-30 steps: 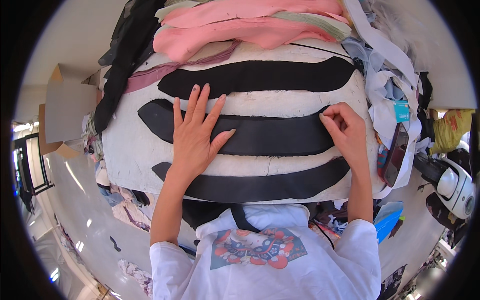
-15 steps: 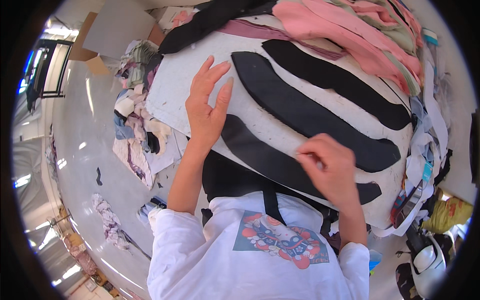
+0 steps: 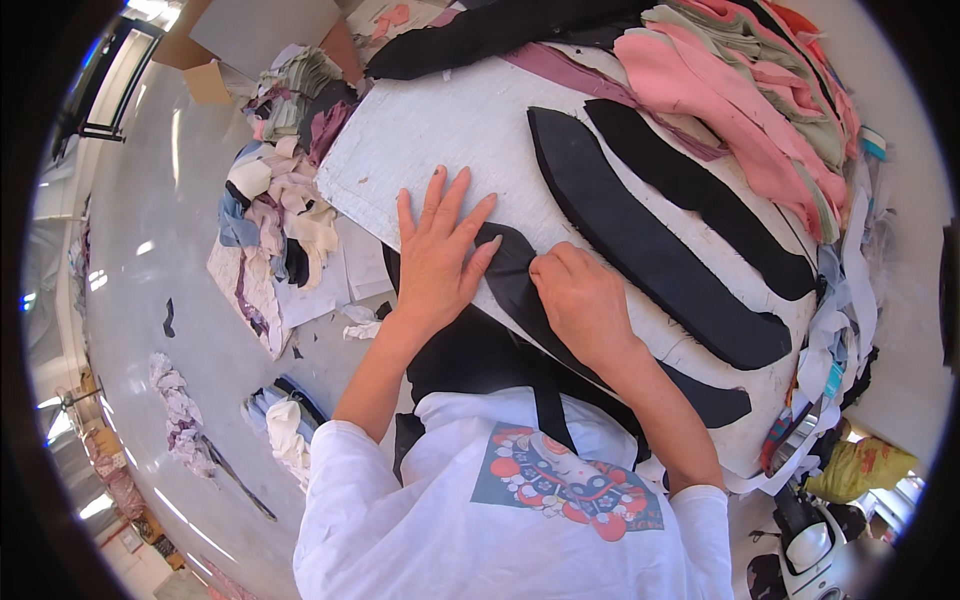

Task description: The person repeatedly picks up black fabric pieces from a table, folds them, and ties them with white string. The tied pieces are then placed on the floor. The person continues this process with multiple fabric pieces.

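Nearest black strip (image 3: 517, 280) | left hand (image 3: 438, 268) lowered | right hand (image 3: 583, 306) now touching

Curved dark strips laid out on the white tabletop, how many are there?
3: the near strip, at the right hand; the middle strip; the far strip, nearest the pink fabric. Layers underneath may be hidden.

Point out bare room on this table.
The widest patch of white table lies between the left hand, the long dark cloth and the middle black piece. A narrower strip separates that from the near black piece. Crowded: the far right with pink fabric, the right edge with pale scraps.
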A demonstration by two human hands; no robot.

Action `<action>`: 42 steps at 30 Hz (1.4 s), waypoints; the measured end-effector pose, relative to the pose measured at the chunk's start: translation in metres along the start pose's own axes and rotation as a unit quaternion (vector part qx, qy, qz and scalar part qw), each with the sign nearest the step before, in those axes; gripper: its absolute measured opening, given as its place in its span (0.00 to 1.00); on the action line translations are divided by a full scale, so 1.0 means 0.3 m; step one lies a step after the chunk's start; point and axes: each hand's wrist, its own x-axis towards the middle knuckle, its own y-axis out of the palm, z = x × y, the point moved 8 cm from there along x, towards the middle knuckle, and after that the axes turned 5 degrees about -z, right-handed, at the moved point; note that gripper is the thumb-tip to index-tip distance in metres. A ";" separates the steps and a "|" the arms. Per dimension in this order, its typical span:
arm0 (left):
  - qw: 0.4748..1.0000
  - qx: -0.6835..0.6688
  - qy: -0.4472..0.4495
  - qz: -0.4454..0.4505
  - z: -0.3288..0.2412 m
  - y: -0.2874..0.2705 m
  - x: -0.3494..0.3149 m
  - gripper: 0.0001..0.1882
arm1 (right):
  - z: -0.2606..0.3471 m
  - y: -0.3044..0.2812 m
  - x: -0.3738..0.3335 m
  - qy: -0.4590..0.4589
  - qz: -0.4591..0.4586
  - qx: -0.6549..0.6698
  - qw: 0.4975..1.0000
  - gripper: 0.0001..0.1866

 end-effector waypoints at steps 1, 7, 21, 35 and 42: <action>1.000 0.004 -0.001 0.002 0.001 0.004 0.005 0.26 | -0.005 -0.008 0.002 0.001 -0.001 0.005 1.000 0.06; 1.000 0.022 -0.019 0.011 0.013 -0.016 -0.006 0.27 | -0.147 -0.218 0.146 0.087 -0.112 0.117 0.983 0.01; 0.975 -0.159 0.034 -0.151 -0.069 -0.147 0.220 0.19 | -0.514 -0.174 0.297 0.089 -0.086 -0.066 0.990 0.06; 0.868 -0.468 -0.140 -0.087 -0.150 0.029 0.445 0.12 | -0.576 -0.277 0.292 0.158 -0.101 0.123 0.975 0.07; 0.789 -0.546 -0.269 0.079 -0.239 0.198 0.488 0.20 | -0.418 -0.449 0.265 -0.005 -0.242 0.047 0.969 0.02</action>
